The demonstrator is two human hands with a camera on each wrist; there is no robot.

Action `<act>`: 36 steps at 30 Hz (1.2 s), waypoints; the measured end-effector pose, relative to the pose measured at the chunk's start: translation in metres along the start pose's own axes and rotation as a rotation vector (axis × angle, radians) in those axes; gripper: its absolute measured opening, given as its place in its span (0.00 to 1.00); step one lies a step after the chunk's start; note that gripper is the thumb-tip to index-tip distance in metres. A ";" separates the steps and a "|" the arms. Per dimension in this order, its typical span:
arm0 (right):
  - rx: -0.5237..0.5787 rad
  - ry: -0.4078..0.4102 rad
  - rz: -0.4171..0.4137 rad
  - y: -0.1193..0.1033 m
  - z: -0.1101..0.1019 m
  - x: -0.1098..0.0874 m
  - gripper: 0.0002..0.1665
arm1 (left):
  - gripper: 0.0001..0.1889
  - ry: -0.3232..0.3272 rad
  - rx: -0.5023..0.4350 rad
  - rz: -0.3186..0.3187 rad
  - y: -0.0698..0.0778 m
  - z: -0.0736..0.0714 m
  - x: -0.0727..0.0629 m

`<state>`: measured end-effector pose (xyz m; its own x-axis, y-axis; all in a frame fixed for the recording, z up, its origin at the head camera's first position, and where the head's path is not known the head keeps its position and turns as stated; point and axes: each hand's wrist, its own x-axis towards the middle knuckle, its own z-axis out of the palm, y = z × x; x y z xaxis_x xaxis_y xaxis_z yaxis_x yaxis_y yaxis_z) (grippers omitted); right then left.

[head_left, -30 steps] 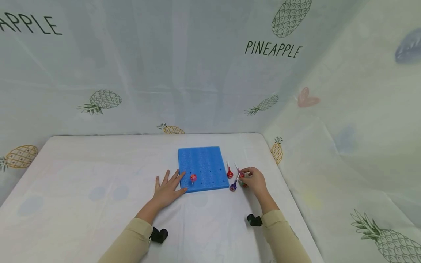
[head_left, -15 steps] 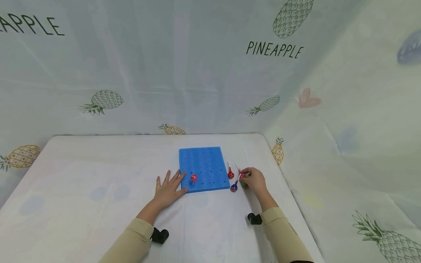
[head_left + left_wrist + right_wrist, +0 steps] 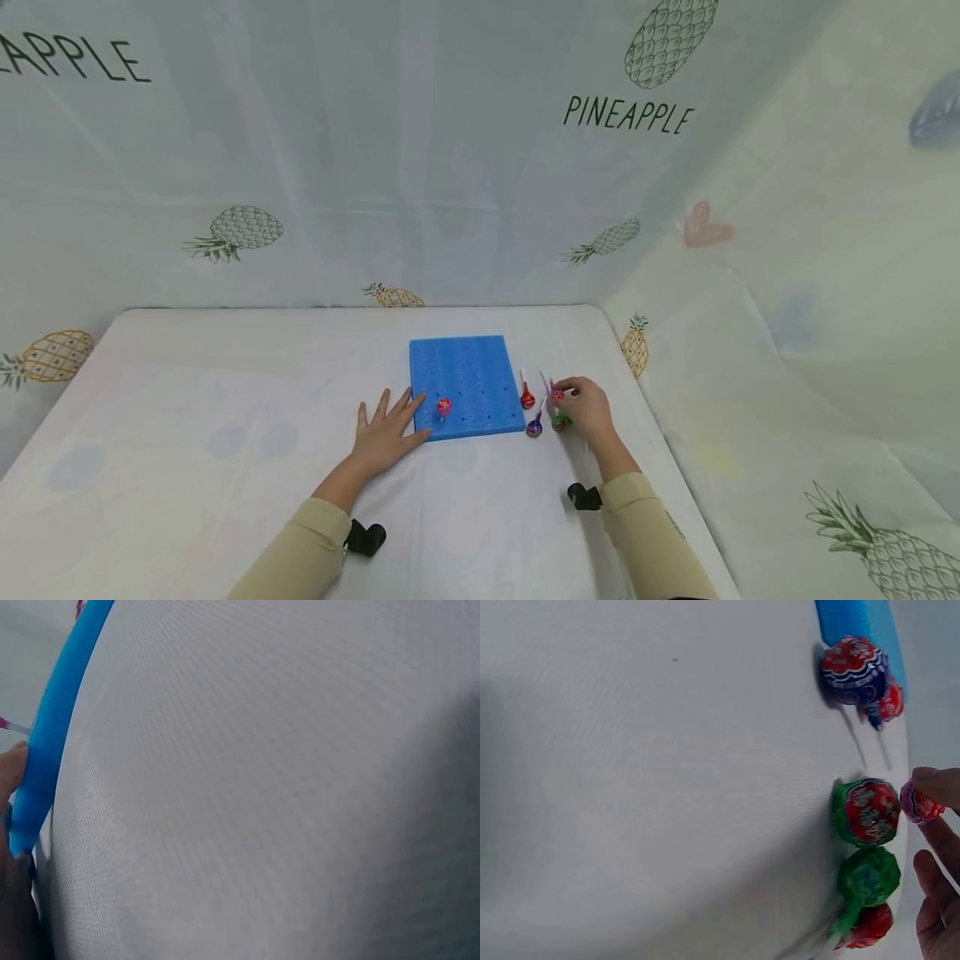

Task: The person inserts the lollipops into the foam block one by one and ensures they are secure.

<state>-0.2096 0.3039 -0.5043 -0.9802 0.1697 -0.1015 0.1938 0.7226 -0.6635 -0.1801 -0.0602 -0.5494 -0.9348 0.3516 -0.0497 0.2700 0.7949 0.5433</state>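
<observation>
A blue foam board (image 3: 472,375) with small holes lies on the table. One pink-red lollipop (image 3: 444,407) stands upright in it near its left side. My left hand (image 3: 384,443) rests with spread fingers on the board's left edge. To the right of the board, my right hand (image 3: 588,410) pinches a pink lollipop (image 3: 921,804) by its candy head, between thumb and finger. Close to that hand lie a green-and-red lollipop (image 3: 866,812), a green lollipop (image 3: 868,876) and a partly hidden red one (image 3: 866,926). A purple lollipop (image 3: 534,427) and a red lollipop (image 3: 527,400) lie nearer the board.
A white cloth covers the table (image 3: 225,400). Pineapple-printed curtains (image 3: 450,167) hang behind it and along the right. Black wrist camera mounts (image 3: 366,538) sit at both cuffs.
My right hand has shifted slightly, raising the pink lollipop a little, and more of the green lollipop below it shows. The left hand stays on the board.
</observation>
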 end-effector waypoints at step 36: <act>0.351 -0.249 -0.230 -0.071 0.021 -0.036 0.10 | 0.38 0.011 0.018 0.006 0.000 0.000 -0.002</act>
<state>-0.1888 0.2325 -0.4696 -0.9841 -0.1637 -0.0688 -0.0116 0.4456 -0.8951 -0.1785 -0.0610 -0.5493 -0.9358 0.3506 -0.0369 0.2796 0.8018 0.5281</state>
